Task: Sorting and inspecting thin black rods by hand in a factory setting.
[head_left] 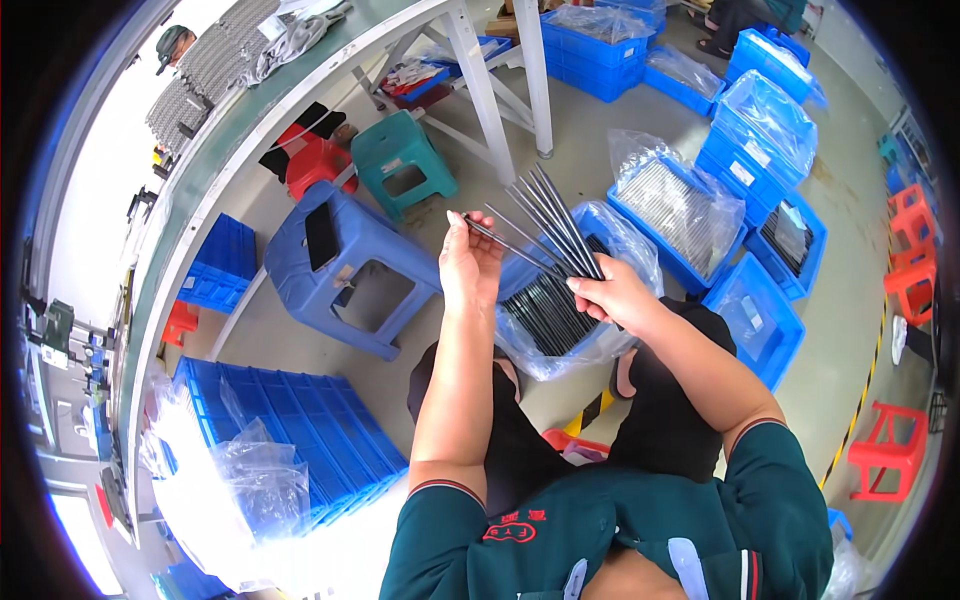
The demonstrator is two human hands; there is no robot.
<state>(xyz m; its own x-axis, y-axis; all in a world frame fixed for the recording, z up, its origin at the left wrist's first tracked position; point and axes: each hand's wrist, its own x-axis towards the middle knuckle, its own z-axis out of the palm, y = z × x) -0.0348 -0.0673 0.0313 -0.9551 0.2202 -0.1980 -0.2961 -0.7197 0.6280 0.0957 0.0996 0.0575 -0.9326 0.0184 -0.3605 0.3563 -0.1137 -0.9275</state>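
black rods fanned out between the left hand and the right hand

the right hand is closed around the lower part of the bunch, and the upper ends of the rods spread in the air. the left hand pinches the tip of one rod between thumb and finger; this rod slants down to the bunch, near the right hand. the held rods are above a blue crate, which is lined with a clear plastic bag; many similar dark rods lie inside it. just beside, to the right, a second crate contains pale grey rods. at the left stands a blue stool, and a flat black object lies on its seat. behind it there is a green stool.
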